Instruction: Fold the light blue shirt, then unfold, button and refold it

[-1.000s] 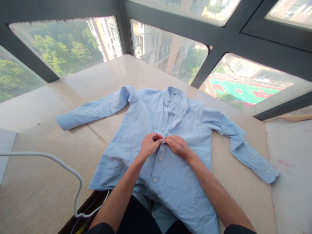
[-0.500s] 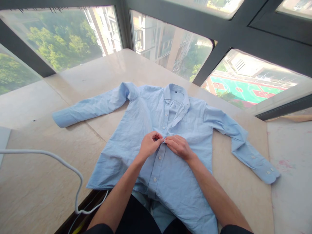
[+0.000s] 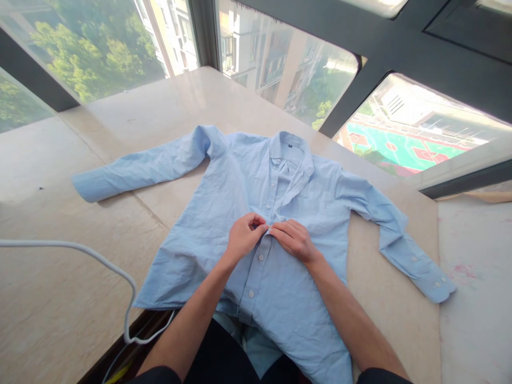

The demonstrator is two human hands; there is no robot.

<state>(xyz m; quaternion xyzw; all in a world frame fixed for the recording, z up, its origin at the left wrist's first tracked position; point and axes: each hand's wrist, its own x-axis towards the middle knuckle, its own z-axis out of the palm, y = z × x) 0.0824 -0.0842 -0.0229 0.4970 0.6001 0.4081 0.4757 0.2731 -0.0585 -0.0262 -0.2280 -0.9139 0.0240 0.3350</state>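
Observation:
A light blue button-up shirt [image 3: 224, 213] lies face up on a beige stone ledge [image 3: 72, 277], sleeves spread to both sides, hem hanging over the near edge. My left hand [image 3: 243, 238] and my right hand [image 3: 294, 239] meet at the shirt's front placket near mid-chest. Both pinch the placket edges together at a button spot. Buttons below my hands look fastened; the collar area above lies open.
A white cable [image 3: 100, 266] curves across the ledge at the left and drops over the near edge. Large windows [image 3: 280, 74] with dark frames surround the ledge. A paler stone slab [image 3: 476, 298] lies at the right.
My hands stay pinched at the same spot on the placket. The view has tilted slightly, so the shirt sits a little lower-left in the picture.

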